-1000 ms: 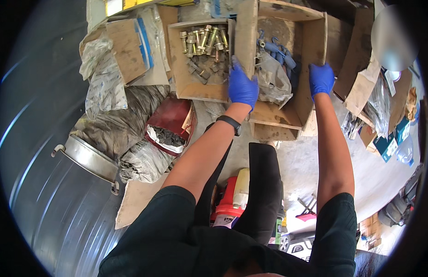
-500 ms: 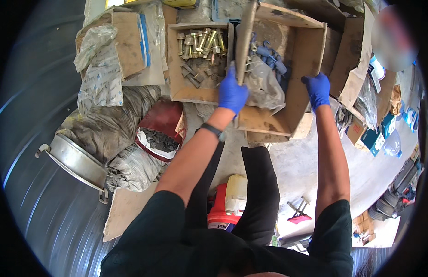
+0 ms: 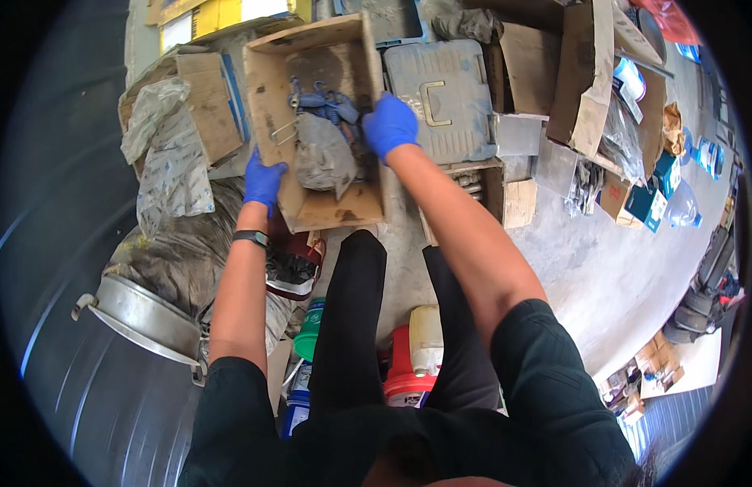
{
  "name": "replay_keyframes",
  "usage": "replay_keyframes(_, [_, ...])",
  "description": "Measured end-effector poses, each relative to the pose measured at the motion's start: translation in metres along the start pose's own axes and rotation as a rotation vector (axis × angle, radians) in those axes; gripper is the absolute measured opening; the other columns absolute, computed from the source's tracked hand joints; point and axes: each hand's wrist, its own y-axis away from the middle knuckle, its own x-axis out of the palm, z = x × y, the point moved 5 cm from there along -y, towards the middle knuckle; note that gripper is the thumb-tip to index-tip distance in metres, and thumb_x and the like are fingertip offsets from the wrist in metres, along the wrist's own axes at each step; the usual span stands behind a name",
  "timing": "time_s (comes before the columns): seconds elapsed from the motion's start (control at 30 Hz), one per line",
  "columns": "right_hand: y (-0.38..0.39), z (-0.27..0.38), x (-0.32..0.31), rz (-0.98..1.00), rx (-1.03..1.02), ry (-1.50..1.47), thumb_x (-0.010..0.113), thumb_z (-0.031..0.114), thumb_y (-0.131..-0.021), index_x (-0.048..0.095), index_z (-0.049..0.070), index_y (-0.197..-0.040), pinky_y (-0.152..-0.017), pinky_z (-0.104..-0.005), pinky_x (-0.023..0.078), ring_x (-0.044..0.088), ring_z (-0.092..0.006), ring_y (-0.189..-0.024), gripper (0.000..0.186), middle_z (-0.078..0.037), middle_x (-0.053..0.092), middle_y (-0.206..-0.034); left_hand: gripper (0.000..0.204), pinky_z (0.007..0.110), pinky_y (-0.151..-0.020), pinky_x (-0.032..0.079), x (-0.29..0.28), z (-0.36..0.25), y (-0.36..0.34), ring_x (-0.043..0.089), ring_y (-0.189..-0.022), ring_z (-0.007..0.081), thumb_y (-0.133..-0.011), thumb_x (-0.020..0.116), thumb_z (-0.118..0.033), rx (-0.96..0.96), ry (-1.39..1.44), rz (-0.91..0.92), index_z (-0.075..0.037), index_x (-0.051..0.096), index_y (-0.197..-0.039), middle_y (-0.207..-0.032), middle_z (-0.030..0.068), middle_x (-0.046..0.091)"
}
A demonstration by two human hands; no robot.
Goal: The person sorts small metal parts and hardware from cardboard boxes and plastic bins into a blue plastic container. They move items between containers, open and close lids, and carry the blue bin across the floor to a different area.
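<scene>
A wooden box point(image 3: 347, 213) is held between my hands in the upper middle. Inside lie several blue metal parts point(image 3: 315, 101), a thin metal piece and a crumpled greyish plastic bag point(image 3: 323, 154). My blue-gloved left hand point(image 3: 265, 180) grips the box's left side. My right hand point(image 3: 391, 126), gloved too, is closed on its right side. Just right of the box lies a dusty grey plastic case point(image 3: 465, 81) with a metal handle, and below that an open wooden compartment point(image 3: 494, 199) with small dull pieces in it. The bolt box seen earlier is hidden.
Torn cardboard boxes point(image 3: 579, 105) crowd the right, cardboard and plastic sheets point(image 3: 205, 105) the left. A stuffed dirty sack point(image 3: 165, 247) and a metal pot point(image 3: 149, 321) lie lower left, beside dark corrugated metal. Buckets point(image 3: 404, 369) sit near my legs; plastic bottles point(image 3: 685, 207) lie far right.
Both hands have carried the box with blue parts leftward, over where the bolt box showed, uncovering the grey case on the right. My legs have shifted.
</scene>
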Motion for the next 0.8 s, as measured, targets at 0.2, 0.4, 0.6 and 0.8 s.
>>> replay_keyframes(0.2, [-0.007,-0.008,0.048,0.038,0.029,-0.051,0.063,0.018,-0.079,0.062,0.001,-0.100,-0.083,-0.0469,0.052,0.065,-0.0416,-0.093,0.028,-0.027,0.067,-0.096,0.060,0.034,-0.082,0.053,-0.001,0.029,-0.027,0.066,-0.091,0.0260,-0.072,0.069,0.004,-0.089,0.048,0.049,0.001,0.051,-0.129,-0.108,0.0134,0.066])
replay_keyframes(0.4, [0.000,-0.034,0.070,0.085,0.078,-0.059,0.060,0.017,-0.081,0.060,0.000,-0.101,-0.082,-0.0479,0.052,0.066,-0.0415,-0.092,0.026,-0.027,0.067,-0.096,0.064,0.036,-0.083,0.053,0.001,0.058,-0.033,0.066,-0.097,0.0279,-0.069,0.069,0.009,-0.080,-0.030,0.018,0.001,0.050,-0.130,-0.112,0.0146,0.066])
replay_keyframes(0.6, [-0.005,-0.048,0.074,0.069,0.060,-0.066,0.071,0.034,-0.084,0.062,0.001,-0.101,-0.080,-0.0474,0.052,0.066,-0.0422,-0.092,0.039,-0.025,0.067,-0.094,0.055,0.035,-0.083,0.052,0.020,0.044,-0.029,0.066,-0.093,0.0269,-0.071,0.067,0.007,-0.131,-0.033,0.053,0.001,0.054,-0.124,-0.109,0.0132,0.066])
replay_keyframes(0.8, [0.019,-0.015,0.039,0.080,-0.103,-0.047,0.062,0.018,-0.086,0.064,0.000,-0.093,-0.076,-0.0449,0.054,0.068,-0.0398,-0.084,0.020,-0.023,0.069,-0.087,0.047,0.035,-0.080,0.053,-0.024,0.017,-0.002,0.066,-0.090,0.0234,-0.070,0.068,0.005,-0.164,-0.134,0.189,0.001,0.059,-0.116,-0.102,0.0093,0.068])
